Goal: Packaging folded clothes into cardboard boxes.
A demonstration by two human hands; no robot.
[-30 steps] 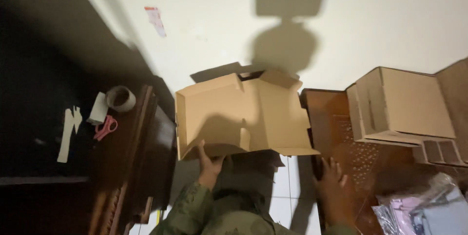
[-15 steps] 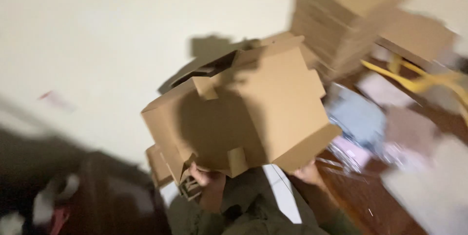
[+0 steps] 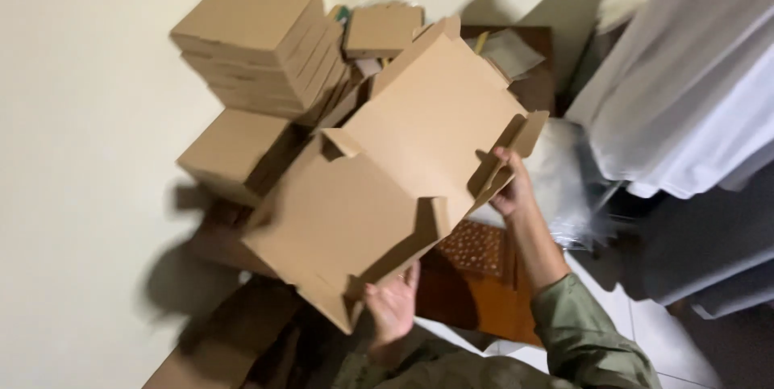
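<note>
I hold a half-folded brown cardboard box (image 3: 387, 171) tilted in front of me, its flaps loose. My left hand (image 3: 393, 306) grips its near lower edge. My right hand (image 3: 511, 187) holds a side flap at the box's right edge. Both arms wear olive green sleeves. Beyond the box a stack of folded cardboard boxes (image 3: 258, 50) leans against the pale wall, with another closed box (image 3: 230, 151) lower down and a small one (image 3: 383, 29) at the back.
White cloth (image 3: 693, 83) hangs at the right above grey fabric (image 3: 709, 252). A dark wooden surface with a patterned panel (image 3: 476, 248) lies under the box. Clear plastic bags (image 3: 564, 187) sit beside it. White floor tiles (image 3: 645, 324) show at the lower right.
The view has swung right, from the dark table with tape and scissors toward the stack of boxes. The box has turned and tilted in my hands, which still hold it.
</note>
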